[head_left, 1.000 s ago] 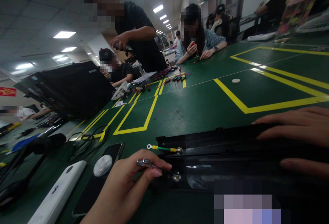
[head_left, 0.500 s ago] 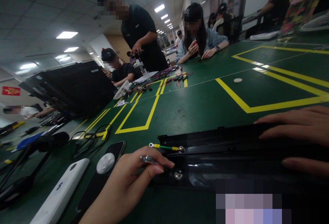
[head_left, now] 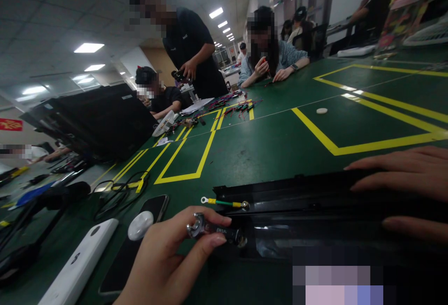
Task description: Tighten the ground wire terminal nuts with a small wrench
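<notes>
Between thumb and fingers, my left hand (head_left: 175, 249) pinches a short wrench (head_left: 219, 233), its silver open end pointing left and its dark shaft lettered. The wrench's other end sits at a shiny nut or stud at the left end of a long black metal housing (head_left: 297, 202); whether it is seated around it I cannot tell. Just behind the wrench, a green-and-yellow ground wire (head_left: 227, 203) with ring terminals is fixed at its right end, while its left ring sticks out free. At the far right my right hand (head_left: 402, 179) lies over the housing with fingers spread.
Left of my arm lie a dark phone (head_left: 122, 258), a round white case (head_left: 140, 225), a white power bank (head_left: 80, 263) and a coiled black cable (head_left: 119, 195). Yellow tape marks the green table (head_left: 245, 151). Across it, a co-worker (head_left: 269, 53) sits near wire bundles (head_left: 241, 106).
The wrench has turned in my left fingers, so its open end and lettered shaft now show. My right hand stays almost where it was.
</notes>
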### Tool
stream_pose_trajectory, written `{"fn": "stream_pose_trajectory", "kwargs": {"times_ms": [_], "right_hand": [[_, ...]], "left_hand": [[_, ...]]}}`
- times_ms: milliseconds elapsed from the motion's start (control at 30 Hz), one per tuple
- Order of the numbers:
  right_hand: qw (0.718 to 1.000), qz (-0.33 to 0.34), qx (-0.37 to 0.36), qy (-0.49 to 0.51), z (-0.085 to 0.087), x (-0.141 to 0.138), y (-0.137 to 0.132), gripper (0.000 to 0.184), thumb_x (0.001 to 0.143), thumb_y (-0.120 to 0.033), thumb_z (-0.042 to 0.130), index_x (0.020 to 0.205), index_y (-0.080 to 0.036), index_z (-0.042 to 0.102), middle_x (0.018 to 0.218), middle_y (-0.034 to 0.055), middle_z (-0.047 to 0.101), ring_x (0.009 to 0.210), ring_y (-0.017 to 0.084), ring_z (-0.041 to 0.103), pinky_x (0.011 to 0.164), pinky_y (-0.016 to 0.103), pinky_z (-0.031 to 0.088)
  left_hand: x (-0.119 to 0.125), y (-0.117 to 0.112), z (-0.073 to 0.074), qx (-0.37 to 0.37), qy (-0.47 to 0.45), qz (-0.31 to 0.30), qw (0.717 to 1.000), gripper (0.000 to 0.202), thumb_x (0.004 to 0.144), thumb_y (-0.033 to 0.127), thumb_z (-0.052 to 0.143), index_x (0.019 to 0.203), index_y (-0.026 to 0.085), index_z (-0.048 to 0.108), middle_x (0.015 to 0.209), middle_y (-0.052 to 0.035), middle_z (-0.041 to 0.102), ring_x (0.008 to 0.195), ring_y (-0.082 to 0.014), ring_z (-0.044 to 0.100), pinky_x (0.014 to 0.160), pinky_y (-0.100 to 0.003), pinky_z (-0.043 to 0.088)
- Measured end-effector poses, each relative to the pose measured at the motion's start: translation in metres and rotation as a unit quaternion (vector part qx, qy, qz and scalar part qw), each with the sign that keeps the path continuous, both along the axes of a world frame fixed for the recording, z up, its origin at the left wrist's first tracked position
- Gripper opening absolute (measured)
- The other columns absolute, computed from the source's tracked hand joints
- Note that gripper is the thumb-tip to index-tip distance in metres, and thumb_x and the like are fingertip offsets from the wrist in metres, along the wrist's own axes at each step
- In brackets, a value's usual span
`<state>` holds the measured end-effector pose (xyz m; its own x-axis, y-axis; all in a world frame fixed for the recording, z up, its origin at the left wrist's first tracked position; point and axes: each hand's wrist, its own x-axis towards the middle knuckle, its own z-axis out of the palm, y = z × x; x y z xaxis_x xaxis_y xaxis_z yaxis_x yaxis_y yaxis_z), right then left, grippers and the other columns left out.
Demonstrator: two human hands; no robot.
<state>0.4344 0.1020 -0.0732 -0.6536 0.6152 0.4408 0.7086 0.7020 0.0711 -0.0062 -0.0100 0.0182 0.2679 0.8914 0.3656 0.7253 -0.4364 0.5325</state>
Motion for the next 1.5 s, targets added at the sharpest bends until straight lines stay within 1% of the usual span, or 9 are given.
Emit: {"fn": "stream_pose_trajectory", "kwargs": {"times_ms": [200,400,467,667,800,900,1100,1300,1500], "right_hand": [[1.0,0.002,0.006,-0.002,-0.0007,0.0011,-0.0023,0.06,0.081,-0.095,0.05,0.127,-0.058,0.057,0.139,-0.0234,0.049,0.11,0.023,0.066,0.082,0.049,0.055],[1.0,0.007,0.004,0.003,-0.0013,0.002,-0.0021,0.061,0.081,-0.094,0.051,0.128,-0.057,0.057,0.139,-0.0223,0.05,0.108,0.024,0.067,0.082,0.049,0.055],[1.0,0.007,0.003,0.001,-0.0013,0.001,-0.0017,0.061,0.081,-0.094,0.052,0.129,-0.057,0.057,0.139,-0.0222,0.05,0.108,0.024,0.067,0.082,0.049,0.055],[1.0,0.002,0.006,0.006,0.0002,-0.0023,-0.0014,0.06,0.082,-0.096,0.048,0.127,-0.057,0.057,0.139,-0.0231,0.05,0.109,0.023,0.067,0.082,0.049,0.056],[1.0,0.007,0.004,0.006,0.0012,-0.002,-0.0014,0.061,0.08,-0.094,0.052,0.129,-0.057,0.057,0.139,-0.0222,0.05,0.106,0.024,0.067,0.081,0.05,0.055],[1.0,0.01,0.014,0.007,0.0016,-0.0011,-0.0013,0.061,0.081,-0.094,0.051,0.128,-0.056,0.058,0.139,-0.0216,0.051,0.107,0.024,0.067,0.08,0.05,0.055],[1.0,0.001,-0.012,0.001,0.0014,-0.0012,0.0009,0.062,0.079,-0.094,0.053,0.129,-0.058,0.056,0.14,-0.0234,0.049,0.11,0.025,0.066,0.083,0.051,0.054],[1.0,0.012,0.006,-0.001,-0.0006,0.0005,0.0006,0.061,0.08,-0.094,0.052,0.129,-0.056,0.057,0.14,-0.0222,0.05,0.108,0.026,0.067,0.081,0.052,0.055],[1.0,0.006,-0.017,0.001,0.0008,0.0005,0.0002,0.062,0.078,-0.09,0.059,0.131,-0.058,0.055,0.14,-0.0227,0.049,0.109,0.027,0.066,0.083,0.053,0.054]], "left_hand": [[-0.0008,-0.0003,-0.0019,-0.003,0.003,-0.004,1.0,0.028,0.088,0.01,0.064,0.102,0.034,0.066,0.095,0.0103,0.081,0.079,-0.01,0.076,0.071,-0.017,0.058],[-0.0021,0.0014,-0.002,-0.012,0.016,0.001,1.0,0.026,0.089,0.01,0.063,0.102,0.033,0.066,0.094,0.0099,0.081,0.078,-0.0095,0.075,0.071,-0.017,0.058],[-0.0023,0.0021,-0.0026,-0.013,0.022,-0.007,1.0,0.025,0.089,0.01,0.062,0.101,0.032,0.067,0.093,0.0089,0.081,0.078,-0.0097,0.076,0.07,-0.016,0.058],[-0.0007,0.0033,-0.0036,-0.021,0.029,-0.011,0.999,0.025,0.091,0.009,0.059,0.101,0.031,0.067,0.094,0.0086,0.081,0.081,-0.009,0.076,0.071,-0.015,0.058],[-0.0006,0.0039,-0.0034,-0.016,0.04,-0.019,0.999,0.025,0.091,0.009,0.059,0.101,0.031,0.066,0.093,0.0095,0.081,0.08,-0.0083,0.076,0.071,-0.013,0.058],[-0.0011,0.0037,-0.0038,-0.011,0.042,-0.023,0.999,0.026,0.091,0.008,0.058,0.101,0.031,0.065,0.093,0.0092,0.08,0.078,-0.0082,0.076,0.07,-0.014,0.058],[-0.0001,0.0014,-0.0033,-0.017,0.029,-0.037,0.999,0.026,0.092,0.007,0.057,0.101,0.029,0.067,0.091,0.0078,0.081,0.075,-0.0093,0.076,0.068,-0.016,0.058],[0.002,0.0016,-0.0012,-0.019,0.02,-0.041,0.999,0.025,0.092,0.008,0.057,0.1,0.029,0.068,0.09,0.0059,0.081,0.074,-0.0111,0.075,0.066,-0.018,0.058],[0.0049,0.0047,0.0007,-0.028,0.02,-0.053,0.998,0.026,0.092,0.006,0.057,0.1,0.028,0.068,0.09,0.0063,0.08,0.073,-0.0094,0.074,0.067,-0.016,0.056]]}}
